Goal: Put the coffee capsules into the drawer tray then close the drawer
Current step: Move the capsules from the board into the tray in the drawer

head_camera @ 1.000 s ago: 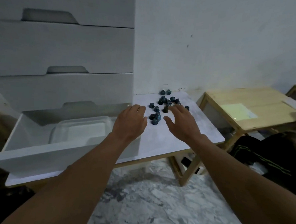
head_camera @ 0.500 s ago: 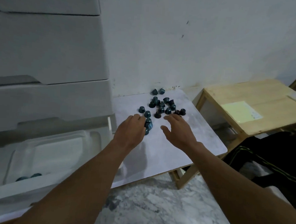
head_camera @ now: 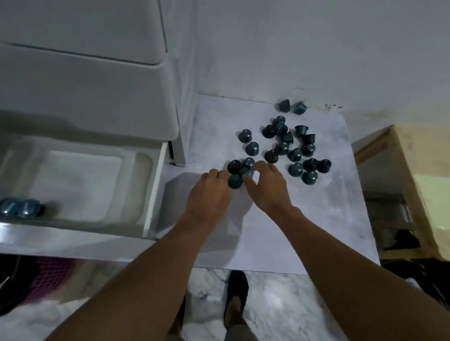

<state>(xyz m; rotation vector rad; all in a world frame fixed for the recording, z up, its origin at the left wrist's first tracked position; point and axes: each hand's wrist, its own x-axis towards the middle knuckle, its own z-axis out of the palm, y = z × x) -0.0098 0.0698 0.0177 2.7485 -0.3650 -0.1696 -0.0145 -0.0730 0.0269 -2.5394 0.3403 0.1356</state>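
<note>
Right hand point(head_camera: 267, 190) fingers pinch one capsule point(head_camera: 249, 175) on the table point(head_camera: 280, 239), just right of the tray point(head_camera: 142, 165). Left hand point(head_camera: 208, 195), nearer the tray, curls against its neighbours, grip unclear tbh.

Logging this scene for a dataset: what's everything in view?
table capsules: about two dozen, dark teal, scattered on white table
tray capsules: at least two, teal, tray's near-left corner
tray: one, clear, inside drawer
drawer: one, white, open, lower left
drawer unit: one, white, upper left
white table: one, centre
wooden table: one, light wood, right
shoe: one plainly seen, dark, marble floor below
left hand: one, touching nearest capsules
right hand: one, pinching a capsule
</note>
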